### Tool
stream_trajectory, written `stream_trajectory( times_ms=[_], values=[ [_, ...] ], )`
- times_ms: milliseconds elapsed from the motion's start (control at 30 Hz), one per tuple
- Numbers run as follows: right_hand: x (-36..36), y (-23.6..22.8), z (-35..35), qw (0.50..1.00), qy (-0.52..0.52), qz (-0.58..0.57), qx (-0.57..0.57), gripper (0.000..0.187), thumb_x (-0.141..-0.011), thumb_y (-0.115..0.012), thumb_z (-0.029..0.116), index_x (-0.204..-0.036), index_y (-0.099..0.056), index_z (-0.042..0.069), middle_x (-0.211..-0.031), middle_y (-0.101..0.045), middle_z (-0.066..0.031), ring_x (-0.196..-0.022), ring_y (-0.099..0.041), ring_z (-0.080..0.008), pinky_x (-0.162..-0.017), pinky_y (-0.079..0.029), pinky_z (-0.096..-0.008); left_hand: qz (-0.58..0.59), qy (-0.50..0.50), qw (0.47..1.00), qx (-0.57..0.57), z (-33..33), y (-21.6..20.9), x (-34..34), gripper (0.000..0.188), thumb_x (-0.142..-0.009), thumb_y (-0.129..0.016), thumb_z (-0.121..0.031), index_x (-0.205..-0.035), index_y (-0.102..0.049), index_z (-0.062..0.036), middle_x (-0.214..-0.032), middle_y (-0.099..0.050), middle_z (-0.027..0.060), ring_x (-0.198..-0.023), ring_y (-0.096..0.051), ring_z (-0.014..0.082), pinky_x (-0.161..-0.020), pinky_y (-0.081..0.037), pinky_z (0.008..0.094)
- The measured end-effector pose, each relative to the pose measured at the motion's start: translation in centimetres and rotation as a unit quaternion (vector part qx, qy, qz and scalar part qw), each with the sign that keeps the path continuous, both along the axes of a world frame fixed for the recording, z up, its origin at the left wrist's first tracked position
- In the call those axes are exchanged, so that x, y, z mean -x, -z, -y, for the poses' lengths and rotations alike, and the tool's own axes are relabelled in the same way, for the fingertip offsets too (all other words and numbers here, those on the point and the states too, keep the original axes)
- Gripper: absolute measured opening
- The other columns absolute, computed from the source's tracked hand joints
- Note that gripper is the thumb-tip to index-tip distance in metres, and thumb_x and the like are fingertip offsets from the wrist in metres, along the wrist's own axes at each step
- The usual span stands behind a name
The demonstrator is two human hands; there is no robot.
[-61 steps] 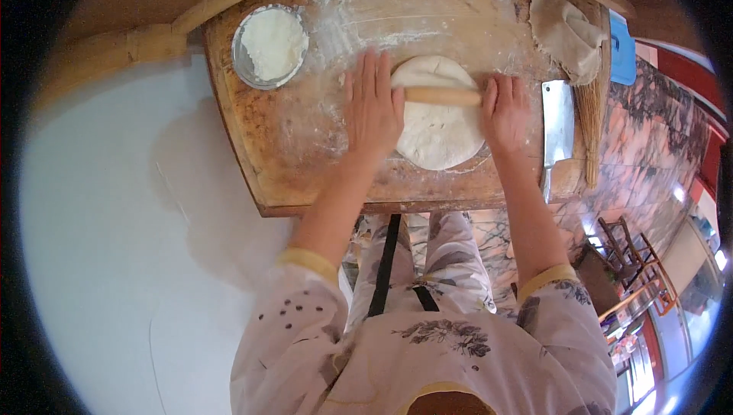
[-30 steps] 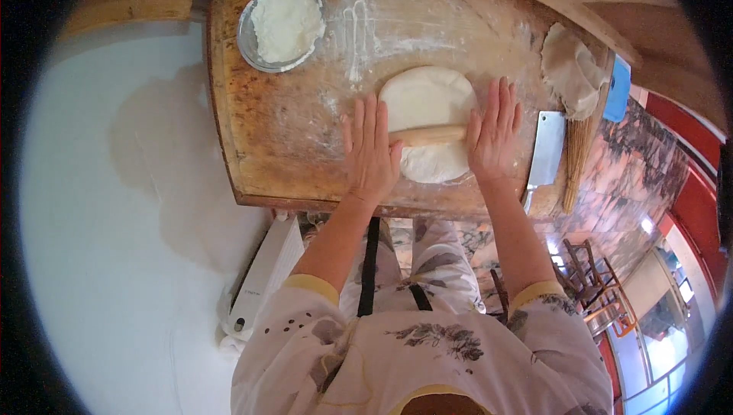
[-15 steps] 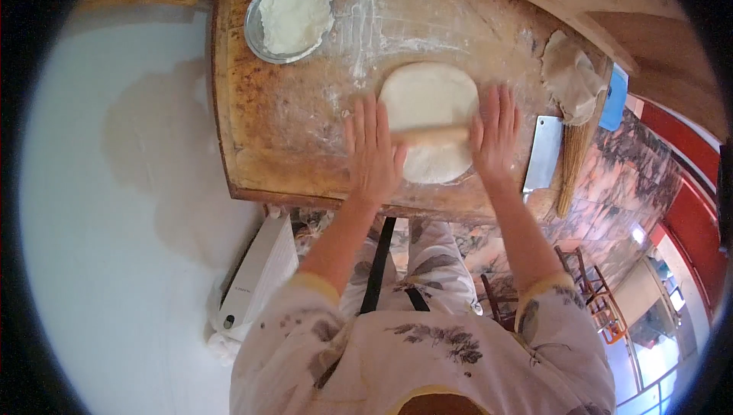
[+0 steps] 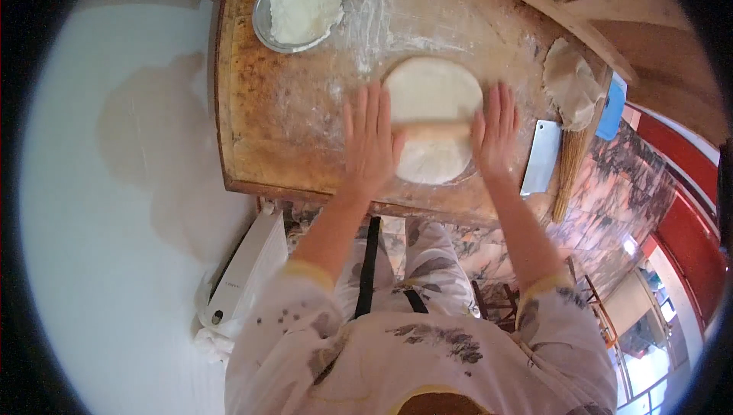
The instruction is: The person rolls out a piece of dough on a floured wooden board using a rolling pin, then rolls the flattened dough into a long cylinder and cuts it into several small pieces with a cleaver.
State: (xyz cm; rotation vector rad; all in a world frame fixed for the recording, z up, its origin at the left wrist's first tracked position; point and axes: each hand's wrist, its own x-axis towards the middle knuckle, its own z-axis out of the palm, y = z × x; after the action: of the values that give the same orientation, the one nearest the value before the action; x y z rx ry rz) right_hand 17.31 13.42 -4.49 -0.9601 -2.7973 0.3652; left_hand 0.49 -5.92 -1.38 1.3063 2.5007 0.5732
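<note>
A pale rolling pin lies crosswise over a flattened oval of white dough on the wooden board. My left hand presses flat over the pin's left end, its fingers stretched forward and its thumb toward the dough. Over the pin's right end lies my right hand, also open, with long straight fingers. Both palms hide the ends of the pin. The dough shows on both the far and near sides of the pin.
A metal bowl of white flour stands at the board's far left. Flour is smeared across the wooden board. To the right lie a cleaver, a straw brush and a crumpled beige cloth. A white heater stands below left.
Both hands and the rolling pin hold almost the same place on the dough. The view has shifted slightly, so the bowl appears a little higher and further right.
</note>
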Motion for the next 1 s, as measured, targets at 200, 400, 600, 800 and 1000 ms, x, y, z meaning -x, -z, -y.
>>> stream_trajectory(
  times_ms=[200, 400, 600, 800, 1000],
  values=[
    [9.3, -0.2, -5.4, 0.993, 0.083, -0.085, -0.003, 0.058, -0.104, -0.038, 0.039, -0.151, -0.036, 0.005, -0.152, -0.041, -0.0199, -0.146, -0.032, -0.0346, -0.117, -0.026, -0.05, -0.053, -0.068, 0.992, -0.088, -7.7, 2.5, 8.3, 0.063, -0.099, -0.05, -0.031, -0.15, -0.033, 0.0034, -0.154, -0.038, 0.0237, -0.144, -0.034, 0.0401, -0.118, -0.025, 0.0515],
    [10.8, 1.4, -10.1, 0.991, 0.07, -0.1, -0.063, 0.055, -0.104, -0.039, 0.038, -0.148, -0.042, 0.005, -0.151, -0.043, -0.0205, -0.145, -0.033, -0.0352, -0.117, -0.025, -0.0502, -0.058, -0.078, 0.99, -0.105, -11.6, 2.9, 9.4, 0.061, -0.097, -0.054, -0.029, -0.146, -0.037, 0.0041, -0.15, -0.042, 0.0242, -0.141, -0.036, 0.0413, -0.117, -0.026, 0.0538],
    [-0.2, -2.0, 1.2, 0.998, 0.019, 0.008, 0.054, 0.058, -0.102, -0.042, 0.034, -0.152, -0.037, 0.005, -0.156, -0.037, -0.0181, -0.147, -0.031, -0.0347, -0.119, -0.021, -0.052, 0.048, -0.014, 0.999, -0.003, 1.4, -0.6, -1.4, 0.071, -0.099, -0.05, -0.03, -0.154, -0.022, 0.0043, -0.162, -0.019, 0.023, -0.151, -0.019, 0.0376, -0.121, -0.012, 0.0553],
    [11.2, -1.3, -6.5, 0.993, -0.018, -0.093, -0.064, 0.056, -0.101, -0.045, 0.035, -0.15, -0.04, 0.006, -0.153, -0.041, -0.0179, -0.144, -0.035, -0.0334, -0.113, -0.03, -0.053, -0.023, -0.121, 0.992, -0.038, -5.6, 1.7, 5.3, 0.065, -0.099, -0.05, -0.03, -0.15, -0.031, 0.0056, -0.159, -0.029, 0.024, -0.148, -0.026, 0.038, -0.119, -0.021, 0.0525],
    [7.0, 0.3, -2.7, 0.999, -0.013, -0.048, -0.013, 0.063, -0.101, -0.046, 0.04, -0.153, -0.035, 0.006, -0.158, -0.034, -0.0186, -0.147, -0.03, -0.0342, -0.118, -0.021, -0.0528, -0.047, -0.06, 0.997, -0.014, -3.9, 2.0, 6.6, 0.063, -0.1, -0.047, -0.029, -0.151, -0.03, 0.005, -0.158, -0.031, 0.0229, -0.147, -0.029, 0.0376, -0.12, -0.021, 0.0507]
  ],
)
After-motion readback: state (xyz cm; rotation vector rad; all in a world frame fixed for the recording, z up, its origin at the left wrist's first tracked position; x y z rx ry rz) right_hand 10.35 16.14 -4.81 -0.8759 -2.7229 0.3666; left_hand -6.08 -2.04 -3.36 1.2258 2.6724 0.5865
